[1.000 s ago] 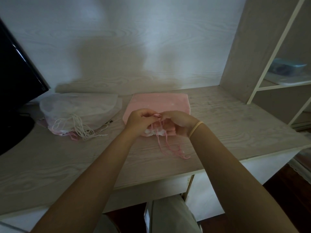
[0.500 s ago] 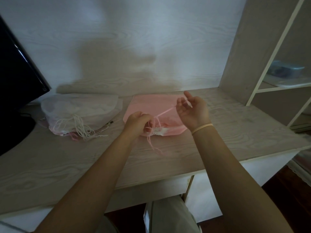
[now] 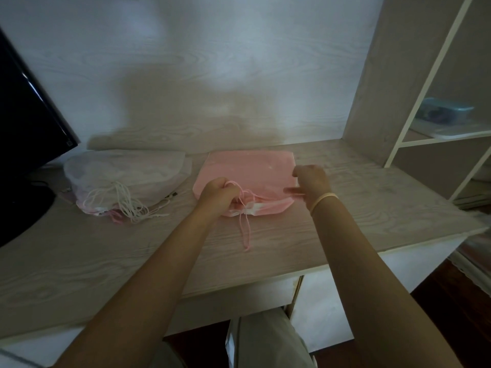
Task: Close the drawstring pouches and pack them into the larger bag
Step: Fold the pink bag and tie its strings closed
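A flat pink fabric drawstring pouch lies on the pale wood-grain desk, near its back edge and roughly centred between the two forearms; its gathered mouth, edged in white, faces the person. The left hand is curled into a fist at the left end of that mouth, gripping the thin pink drawstring cord; loops of the cord come out beside the knuckles, and a loose tail runs down over the desk toward the front edge. The right hand hovers over the right side of the pouch with fingers bent, well apart from the left hand; a strand of the cord runs from the mouth toward its fingertips, but the blur there means I cannot tell whether the fingers pinch it; a pale elastic band circles the right wrist. To the left of the pink pouch, just beside it, sits a larger translucent white mesh bag with white cords spilling in a tangle from its mouth onto the desk; a bit of pink fabric shows under its front edge. A dark monitor stands at the far left; a white-framed shelf unit rises at the right, with a bluish lidded container on one shelf.
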A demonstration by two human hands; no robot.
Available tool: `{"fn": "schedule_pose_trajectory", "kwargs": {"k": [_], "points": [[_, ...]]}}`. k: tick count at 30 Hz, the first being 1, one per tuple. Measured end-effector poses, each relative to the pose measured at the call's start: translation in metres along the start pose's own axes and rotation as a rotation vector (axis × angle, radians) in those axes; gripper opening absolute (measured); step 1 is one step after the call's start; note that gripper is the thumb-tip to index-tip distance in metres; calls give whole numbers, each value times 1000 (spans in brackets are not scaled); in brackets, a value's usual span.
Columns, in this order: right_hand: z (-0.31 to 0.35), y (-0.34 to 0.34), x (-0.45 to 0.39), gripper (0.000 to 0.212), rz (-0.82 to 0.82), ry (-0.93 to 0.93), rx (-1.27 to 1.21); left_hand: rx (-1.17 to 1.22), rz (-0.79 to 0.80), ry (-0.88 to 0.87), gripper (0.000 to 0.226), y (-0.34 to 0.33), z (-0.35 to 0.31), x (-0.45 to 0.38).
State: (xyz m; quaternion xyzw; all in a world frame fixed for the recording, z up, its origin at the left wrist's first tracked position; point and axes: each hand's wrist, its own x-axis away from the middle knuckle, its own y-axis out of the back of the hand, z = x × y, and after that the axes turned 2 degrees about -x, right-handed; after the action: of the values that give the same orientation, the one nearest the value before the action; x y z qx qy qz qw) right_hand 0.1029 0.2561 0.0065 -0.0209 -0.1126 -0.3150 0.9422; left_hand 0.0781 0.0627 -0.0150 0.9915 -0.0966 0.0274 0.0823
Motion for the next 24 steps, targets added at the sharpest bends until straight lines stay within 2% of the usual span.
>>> {"fn": "schedule_pose_trajectory", "kwargs": {"k": [2,4,6,9,12,15,18,20,22,24], "points": [[-5,3,-1,36,-119,121,425,-53,4,-18,15,1,2,-2],[-7,3,1,32,-183,285,787,-109,7,-41,7,5,9,-11],[-6,-5,6,29,-43,469,911,-145,14,-37,4,7,21,-25],[-9,-23,20,32,364,561,868,-161,18,-63,4,4,5,-4],[-10,-40,33,30,549,568,864,-172,1,-57,5,1,0,3],[-16,-46,33,25,514,568,766,-210,-52,-89,23,4,3,1],[-23,-45,29,26,476,551,648,-217,-100,-78,19,6,4,0],[-23,-44,29,36,495,520,589,-160,-120,-70,22,4,0,4],[-21,-43,30,36,509,558,668,-95,-114,-19,29,2,0,4],[-22,-41,27,27,495,605,749,-59,-99,61,44,0,-4,5]]}}
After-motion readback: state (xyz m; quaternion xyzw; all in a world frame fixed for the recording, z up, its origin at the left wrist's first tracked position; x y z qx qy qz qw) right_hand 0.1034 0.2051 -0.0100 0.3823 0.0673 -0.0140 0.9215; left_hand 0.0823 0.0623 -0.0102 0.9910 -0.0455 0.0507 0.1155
